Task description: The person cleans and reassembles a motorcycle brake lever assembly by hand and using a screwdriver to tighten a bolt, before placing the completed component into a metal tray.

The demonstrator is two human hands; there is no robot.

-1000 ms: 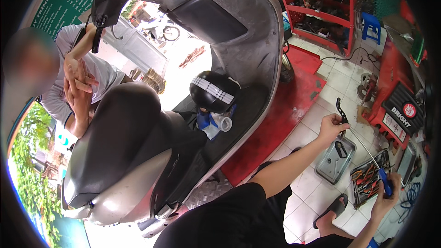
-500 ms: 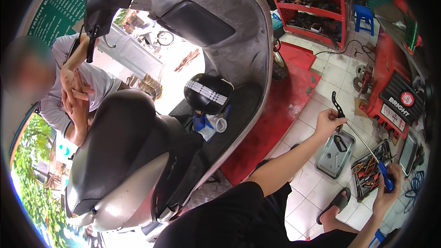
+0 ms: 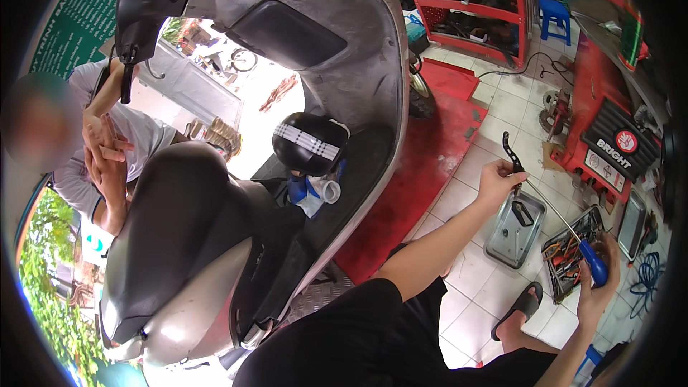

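My left hand (image 3: pixel 498 179) grips a black curved part with holes (image 3: pixel 509 149) beside the scooter's right-hand edge. My right hand (image 3: pixel 600 272) is closed around the blue handle of a long screwdriver (image 3: pixel 590 258); its thin shaft reaches up to the part in my left hand. Below them on the tiles lie a metal tray (image 3: pixel 502 244) with small black pieces and a case of pliers and other tools (image 3: pixel 562 251).
A scooter (image 3: pixel 172 244) carrying a black helmet (image 3: pixel 297 147) fills the left; a person (image 3: pixel 125 122) leans on its seat, hands clasped. A red platform (image 3: pixel 430 193), red shelf cart (image 3: pixel 473 3), blue stool (image 3: pixel 554 21), red machine (image 3: pixel 602 136) and coiled hose (image 3: pixel 643 283) surround me.
The whole view has shifted a little. Both my hands, with the part and screwdriver, sit slightly higher and further left in the picture. Their holds are the same.
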